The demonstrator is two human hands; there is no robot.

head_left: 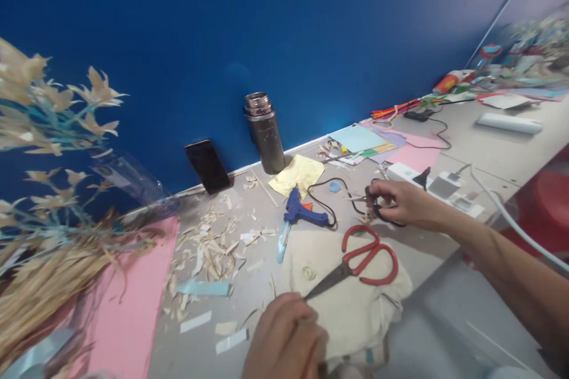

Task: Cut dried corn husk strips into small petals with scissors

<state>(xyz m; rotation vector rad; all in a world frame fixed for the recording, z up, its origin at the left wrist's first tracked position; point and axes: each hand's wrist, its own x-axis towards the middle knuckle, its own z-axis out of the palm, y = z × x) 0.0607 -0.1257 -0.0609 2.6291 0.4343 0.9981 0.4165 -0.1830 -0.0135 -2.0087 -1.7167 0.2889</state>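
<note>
My right hand (pixel 402 201) is closed around the black handles of a small pair of scissors (pixel 370 196), their short blades pointing left over the table. Near the front edge, my left hand (pixel 284 337) has its fingers curled; whatever lies in them is hidden. Just beyond its knuckles, large red-handled scissors (pixel 376 254) rest on a cream cloth (pixel 355 320), tip toward that hand. A blue glue gun (pixel 306 213) with a black cord sits behind the cloth, its clear blue stick end toward me.
Straw-coloured shavings (pixel 217 249) and paper strips litter the table. Dried flowers (pixel 57 100) and pink paper (pixel 128 308) are left. A phone (pixel 207 166) and metal flask (pixel 267 136) stand against the blue wall. A power strip (pixel 402 173) with plugs and cords lies right.
</note>
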